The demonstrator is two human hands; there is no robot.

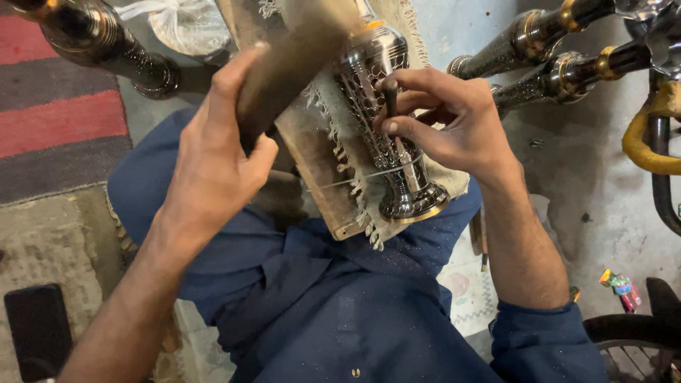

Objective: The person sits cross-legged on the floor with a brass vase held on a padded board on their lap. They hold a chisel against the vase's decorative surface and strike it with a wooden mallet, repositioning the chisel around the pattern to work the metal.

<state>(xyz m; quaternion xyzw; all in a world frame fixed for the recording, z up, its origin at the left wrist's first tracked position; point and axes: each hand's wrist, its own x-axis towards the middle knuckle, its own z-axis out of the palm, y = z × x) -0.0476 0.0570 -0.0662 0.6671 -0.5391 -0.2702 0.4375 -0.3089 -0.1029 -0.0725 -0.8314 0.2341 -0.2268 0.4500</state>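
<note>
My left hand point(216, 152) grips a thick wooden mallet-like block point(294, 60), raised over the work. My right hand point(450, 117) pinches a thin dark metal punch point(391, 96), its tip set against an engraved silver metal vase-shaped piece point(383, 135). The piece lies tilted on a frayed beige cloth point(340, 124) over a wooden board point(312, 159) resting on my lap. A thin wire crosses the piece near its flared base point(415, 202).
Three similar engraved metal stems with gold bands lie around: one top left point(106, 42), two top right point(553, 53). A red striped rug point(57, 106) lies left, a dark phone-like slab point(35, 326) bottom left, a yellow hose point(649, 142) right, and a plastic bag point(188, 25) at the top.
</note>
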